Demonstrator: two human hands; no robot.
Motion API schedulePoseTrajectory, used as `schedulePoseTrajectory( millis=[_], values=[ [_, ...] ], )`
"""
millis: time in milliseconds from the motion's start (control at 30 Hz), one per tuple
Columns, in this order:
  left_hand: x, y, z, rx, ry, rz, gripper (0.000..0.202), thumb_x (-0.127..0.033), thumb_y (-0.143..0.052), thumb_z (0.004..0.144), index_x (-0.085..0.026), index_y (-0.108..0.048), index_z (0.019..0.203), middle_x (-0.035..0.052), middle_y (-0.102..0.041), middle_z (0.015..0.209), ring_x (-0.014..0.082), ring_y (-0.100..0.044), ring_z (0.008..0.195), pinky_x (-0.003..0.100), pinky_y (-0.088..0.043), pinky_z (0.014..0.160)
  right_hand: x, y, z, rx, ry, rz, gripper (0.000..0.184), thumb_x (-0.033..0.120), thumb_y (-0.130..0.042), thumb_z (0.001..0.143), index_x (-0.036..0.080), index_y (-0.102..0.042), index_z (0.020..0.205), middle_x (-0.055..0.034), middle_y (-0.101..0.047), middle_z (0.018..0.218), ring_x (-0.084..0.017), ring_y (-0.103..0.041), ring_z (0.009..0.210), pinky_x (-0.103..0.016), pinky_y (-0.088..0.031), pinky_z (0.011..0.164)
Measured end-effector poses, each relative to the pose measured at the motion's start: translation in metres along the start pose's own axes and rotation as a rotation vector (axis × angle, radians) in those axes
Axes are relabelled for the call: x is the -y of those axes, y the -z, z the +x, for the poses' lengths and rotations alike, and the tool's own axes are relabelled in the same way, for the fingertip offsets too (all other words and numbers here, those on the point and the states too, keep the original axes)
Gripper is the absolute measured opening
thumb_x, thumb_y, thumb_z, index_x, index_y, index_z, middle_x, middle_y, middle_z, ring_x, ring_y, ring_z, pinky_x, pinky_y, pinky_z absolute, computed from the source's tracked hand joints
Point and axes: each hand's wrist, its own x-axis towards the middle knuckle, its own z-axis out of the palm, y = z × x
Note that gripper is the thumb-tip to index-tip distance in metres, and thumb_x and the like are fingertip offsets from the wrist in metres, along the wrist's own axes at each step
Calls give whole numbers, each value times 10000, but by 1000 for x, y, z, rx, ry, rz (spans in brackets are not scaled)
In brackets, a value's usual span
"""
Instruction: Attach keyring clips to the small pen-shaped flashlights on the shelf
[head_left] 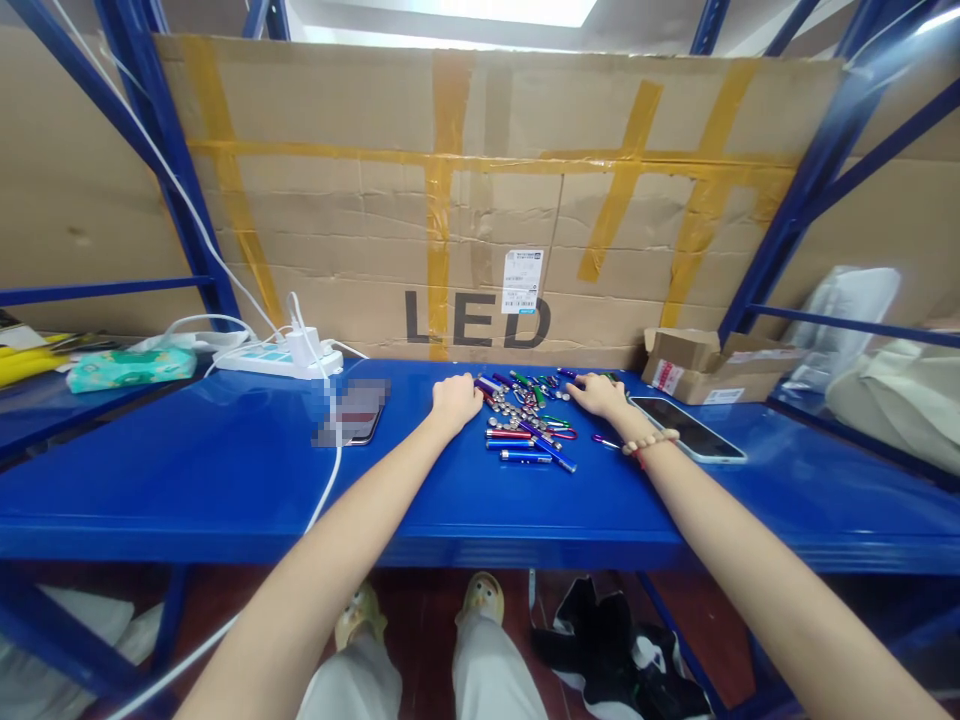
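A pile of small parts covers the middle of the blue tabletop. In it are small round silver button cells (517, 410), short metallic tubes in blue, red and green, and small coloured clips (557, 424). Several slim penlight-like tubes (525, 457) lie at the pile's near side. My left hand (456, 402) rests at the pile's left edge with its fingers curled in; what they hold, if anything, is hidden. At the right edge my right hand (598, 394) lies low over the parts, thumb and fingers apart, and a beaded bracelet circles that wrist.
A phone (690, 430) lies beside my right wrist, with an opened cardboard box (716, 365) behind it. To the left are a dark, partly blurred device (364, 415), a white power strip (262, 358) and a trailing cable. A large carton (360, 250) stands at the back between blue posts.
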Motion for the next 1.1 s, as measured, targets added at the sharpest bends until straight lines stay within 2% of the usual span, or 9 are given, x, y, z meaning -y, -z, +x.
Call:
schedulePoseTrajectory(
  millis=[133, 333, 400, 500, 633, 800, 933, 1100],
  values=[
    [0, 1, -1, 8, -2, -5, 325, -294, -336, 823, -130, -562, 990, 137, -630, 979, 245, -586, 931, 330, -443, 745, 0, 0, -1, -8, -11, -36, 466, 415, -324, 850, 158, -516, 1189, -127, -526, 1212, -281, -421, 1140, -462, -268, 926],
    [1, -2, -1, -9, -12, -39, 329, -267, -354, 808, -117, -570, 1005, 149, -623, 1000, 248, -579, 944, 339, -437, 764, 0, 2, -4, -27, -24, -42, 404, 382, -378, 829, 197, -553, 1143, -95, -565, 1167, -263, -452, 1110, -430, -294, 900],
    [2, -3, -1, -19, -21, -44, 333, -268, -353, 809, -118, -579, 1001, 154, -620, 1003, 254, -577, 946, 349, -435, 770, 3, 6, -6, -68, -16, -24, 365, 328, -392, 815, 197, -582, 1098, -84, -601, 1107, -254, -487, 1064, -406, -316, 875],
    [2, -4, -1, -10, -24, -48, 336, -283, -358, 813, -115, -581, 1001, 152, -618, 1011, 252, -574, 951, 345, -432, 783, 11, 13, -12, -208, 34, 23, 325, 285, -390, 801, 198, -634, 997, -81, -625, 1040, -243, -522, 994, -361, -348, 826],
    [4, -5, 1, 14, -81, -56, 336, -285, -376, 806, -129, -579, 1025, 138, -616, 1026, 252, -563, 971, 348, -425, 803, 30, 20, -21, -341, 148, 139, 317, 279, -390, 799, 184, -641, 968, -90, -634, 971, -222, -544, 904, -300, -386, 736],
    [6, -7, 4, 49, -156, -41, 338, -276, -379, 798, -140, -590, 1025, 127, -605, 1061, 264, -542, 998, 363, -405, 836, 58, 29, -36, -437, 345, 257, 305, 276, -392, 814, 195, -628, 991, -72, -640, 948, -205, -561, 848, -291, -401, 730],
    [4, -8, 6, 51, -180, -1, 350, -273, -362, 807, -123, -600, 1015, 128, -604, 1062, 263, -533, 1004, 356, -398, 839, 74, 32, -47, -444, 555, 331, 301, 288, -405, 813, 182, -636, 974, -58, -656, 839, -178, -578, 747, -279, -410, 680],
    [2, -7, 7, 77, -205, -8, 336, -286, -381, 812, -145, -598, 1025, 98, -599, 1070, 247, -507, 1025, 354, -355, 891, 94, 26, -63, -384, 783, 419, 286, 296, -417, 813, 174, -640, 944, -26, -644, 723, -134, -560, 644, -247, -396, 628]
  ],
)
